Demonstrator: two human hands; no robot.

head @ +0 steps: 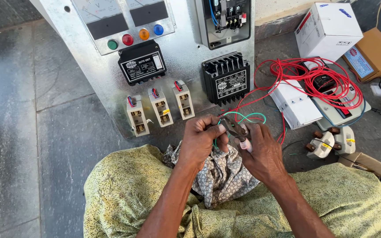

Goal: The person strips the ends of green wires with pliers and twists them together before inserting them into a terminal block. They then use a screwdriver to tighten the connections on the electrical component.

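Green wire (243, 116) loops low at the panel's foot, at six o'clock from the black ribbed unit (226, 78). His left hand (199, 140) pinches it tight between fingertips; his right hand (261, 152) is clenched round pliers (236, 129) whose nose meets the wire.

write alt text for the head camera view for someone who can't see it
A seated person's left hand holds a green wire while the right hand grips pliers on it. In front stands a metal electrical panel with meters, coloured lamps and three fuse holders; red wire coils lie to the right.
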